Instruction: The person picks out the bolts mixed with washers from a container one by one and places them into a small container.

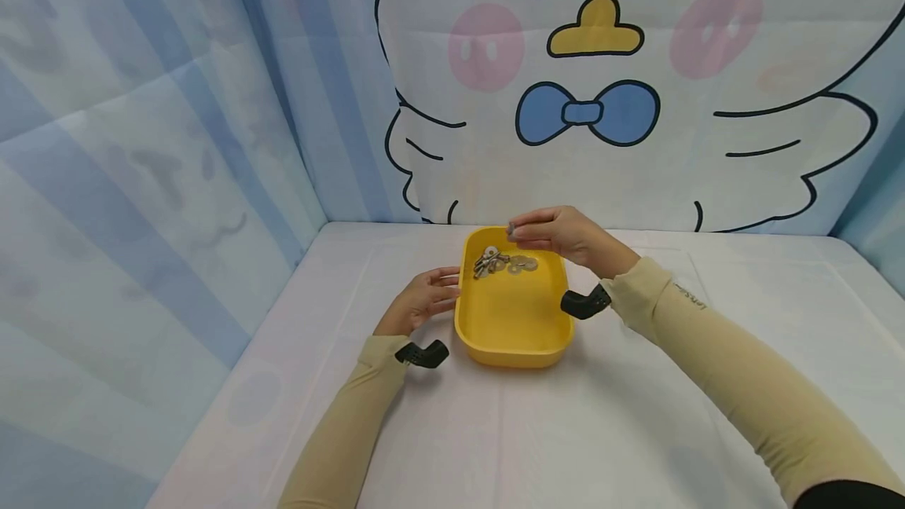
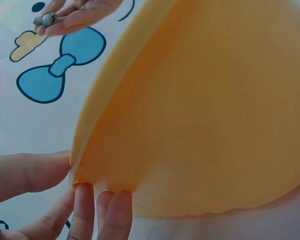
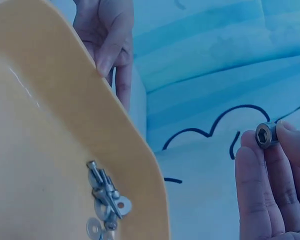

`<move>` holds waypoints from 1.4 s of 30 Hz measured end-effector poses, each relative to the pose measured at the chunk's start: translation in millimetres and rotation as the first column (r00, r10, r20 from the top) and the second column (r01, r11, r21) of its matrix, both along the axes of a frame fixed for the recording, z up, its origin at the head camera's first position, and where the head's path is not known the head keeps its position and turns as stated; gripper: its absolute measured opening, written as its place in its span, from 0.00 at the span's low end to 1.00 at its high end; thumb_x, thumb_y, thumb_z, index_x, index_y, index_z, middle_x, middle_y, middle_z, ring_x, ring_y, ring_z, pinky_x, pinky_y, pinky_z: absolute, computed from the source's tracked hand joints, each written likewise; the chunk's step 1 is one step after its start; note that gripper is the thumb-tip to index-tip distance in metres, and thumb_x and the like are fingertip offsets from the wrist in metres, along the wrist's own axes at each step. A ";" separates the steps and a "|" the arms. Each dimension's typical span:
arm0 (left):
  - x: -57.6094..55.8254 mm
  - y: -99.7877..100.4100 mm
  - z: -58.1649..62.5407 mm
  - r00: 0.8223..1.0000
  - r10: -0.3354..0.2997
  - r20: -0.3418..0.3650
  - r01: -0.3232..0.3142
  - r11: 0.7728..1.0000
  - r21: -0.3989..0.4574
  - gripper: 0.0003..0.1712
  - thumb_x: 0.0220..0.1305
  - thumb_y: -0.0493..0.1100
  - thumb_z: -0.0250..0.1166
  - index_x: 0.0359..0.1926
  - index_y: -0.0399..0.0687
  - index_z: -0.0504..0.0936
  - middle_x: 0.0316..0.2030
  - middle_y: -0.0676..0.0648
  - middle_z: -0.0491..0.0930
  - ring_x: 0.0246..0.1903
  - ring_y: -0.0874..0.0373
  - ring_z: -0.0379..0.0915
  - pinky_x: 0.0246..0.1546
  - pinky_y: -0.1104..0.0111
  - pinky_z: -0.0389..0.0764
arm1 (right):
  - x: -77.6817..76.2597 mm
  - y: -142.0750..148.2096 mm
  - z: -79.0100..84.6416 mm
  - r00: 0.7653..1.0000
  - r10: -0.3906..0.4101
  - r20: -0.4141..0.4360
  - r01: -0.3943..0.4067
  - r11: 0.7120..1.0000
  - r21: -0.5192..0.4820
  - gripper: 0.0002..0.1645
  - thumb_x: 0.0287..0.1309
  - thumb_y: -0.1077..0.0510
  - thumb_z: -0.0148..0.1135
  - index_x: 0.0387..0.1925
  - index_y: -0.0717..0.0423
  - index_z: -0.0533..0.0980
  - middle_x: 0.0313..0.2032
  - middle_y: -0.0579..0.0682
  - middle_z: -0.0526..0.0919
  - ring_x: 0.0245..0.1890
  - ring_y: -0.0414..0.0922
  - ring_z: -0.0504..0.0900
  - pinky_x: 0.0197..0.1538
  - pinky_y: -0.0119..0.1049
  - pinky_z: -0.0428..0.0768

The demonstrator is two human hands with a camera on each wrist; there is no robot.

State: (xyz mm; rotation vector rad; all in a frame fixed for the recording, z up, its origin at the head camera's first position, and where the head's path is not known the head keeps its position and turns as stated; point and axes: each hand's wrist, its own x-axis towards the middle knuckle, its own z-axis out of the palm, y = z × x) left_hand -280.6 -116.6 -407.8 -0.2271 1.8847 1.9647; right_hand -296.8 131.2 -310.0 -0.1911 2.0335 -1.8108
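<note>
A yellow tray [image 1: 514,313] stands on the table, with a small heap of metal bolts [image 1: 486,263] and flat washers [image 1: 525,264] at its far end. My left hand [image 1: 424,298] holds the tray's left side. In the left wrist view its thumb [image 2: 35,172] meets the rim while the other fingertips [image 2: 117,200] touch the outer wall. Over the far right corner, my right hand [image 1: 566,236] pinches a hex socket bolt [image 3: 266,135] between thumb and fingers. The bolt's hollow head faces the right wrist camera.
A white cloth [image 1: 672,415] covers the table. Behind its far edge hangs a curtain [image 1: 566,179] printed with a cartoon bird, and a blue and white striped curtain [image 1: 141,179] lines the left side. Black wrist cameras [image 1: 423,354] stick out below both hands.
</note>
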 end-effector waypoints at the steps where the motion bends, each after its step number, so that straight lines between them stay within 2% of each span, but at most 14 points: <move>1: 0.3 -0.4 0.0 1.000 -0.004 -0.002 0.004 1.000 0.000 0.29 0.61 0.29 0.60 0.64 0.45 0.68 0.63 0.42 0.68 0.60 0.46 0.70 0.60 0.58 0.74 | 0.4 3.8 1.1 1.000 -0.004 -0.006 0.004 1.000 0.003 0.23 0.57 0.63 0.62 0.54 0.65 0.73 0.37 0.42 0.84 0.40 0.38 0.84 0.49 0.31 0.82; 6: 1.9 -1.1 1.0 1.000 -0.017 -0.006 0.017 1.000 -0.004 0.30 0.61 0.29 0.60 0.64 0.44 0.67 0.64 0.41 0.67 0.59 0.46 0.70 0.60 0.58 0.75 | 1.1 25.2 5.6 1.000 -0.016 -0.014 0.015 1.000 -0.024 0.19 0.57 0.63 0.62 0.51 0.63 0.75 0.36 0.41 0.84 0.39 0.37 0.84 0.49 0.30 0.82; 11: 2.6 -0.6 2.8 1.000 -0.017 0.002 0.017 1.000 -0.015 0.30 0.60 0.30 0.61 0.64 0.44 0.67 0.63 0.41 0.68 0.59 0.46 0.71 0.60 0.59 0.75 | 2.7 49.7 10.0 0.999 -0.026 -0.025 0.025 1.000 -0.016 0.21 0.56 0.61 0.64 0.52 0.62 0.75 0.36 0.40 0.84 0.40 0.37 0.84 0.50 0.30 0.82; 16: 2.9 0.1 4.9 1.000 -0.016 0.005 0.016 1.000 -0.010 0.30 0.60 0.29 0.60 0.65 0.43 0.67 0.64 0.41 0.68 0.59 0.46 0.71 0.60 0.59 0.75 | 3.4 72.8 13.4 0.997 -0.074 -0.023 0.073 0.997 -0.036 0.08 0.54 0.61 0.65 0.38 0.49 0.82 0.35 0.40 0.85 0.38 0.36 0.84 0.46 0.28 0.83; 19: 2.5 0.3 5.2 1.000 -0.015 0.004 0.015 1.000 -0.008 0.30 0.61 0.29 0.60 0.64 0.43 0.67 0.63 0.41 0.68 0.59 0.46 0.71 0.60 0.59 0.75 | 3.8 85.8 14.2 0.994 -0.109 -0.013 0.108 0.993 -0.056 0.09 0.54 0.62 0.65 0.32 0.43 0.84 0.33 0.39 0.86 0.36 0.36 0.85 0.44 0.27 0.84; 24: 1.1 0.8 5.2 1.000 -0.010 0.013 0.010 1.000 -0.005 0.30 0.61 0.29 0.60 0.64 0.43 0.67 0.63 0.41 0.68 0.59 0.46 0.70 0.60 0.59 0.75 | 5.8 107.6 13.4 0.992 -0.128 -0.023 0.126 0.990 -0.059 0.12 0.57 0.64 0.62 0.30 0.41 0.84 0.32 0.38 0.86 0.36 0.36 0.85 0.44 0.27 0.84; 33: 2.0 2.1 8.0 1.000 -0.006 0.019 0.006 1.000 -0.002 0.30 0.61 0.29 0.59 0.65 0.43 0.66 0.64 0.40 0.67 0.60 0.46 0.69 0.61 0.58 0.74 | 9.9 146.9 6.8 0.987 -0.159 0.011 0.159 0.987 -0.013 0.11 0.58 0.61 0.62 0.31 0.39 0.83 0.33 0.36 0.86 0.37 0.33 0.85 0.44 0.26 0.83; 42: 2.0 1.3 6.6 1.000 0.004 0.025 -0.003 1.000 -0.012 0.30 0.60 0.29 0.60 0.64 0.43 0.67 0.64 0.41 0.67 0.59 0.46 0.70 0.60 0.59 0.75 | 13.4 180.0 -8.0 0.980 -0.192 0.058 0.198 0.973 -0.120 0.14 0.57 0.66 0.60 0.29 0.44 0.84 0.31 0.39 0.87 0.35 0.36 0.86 0.41 0.27 0.84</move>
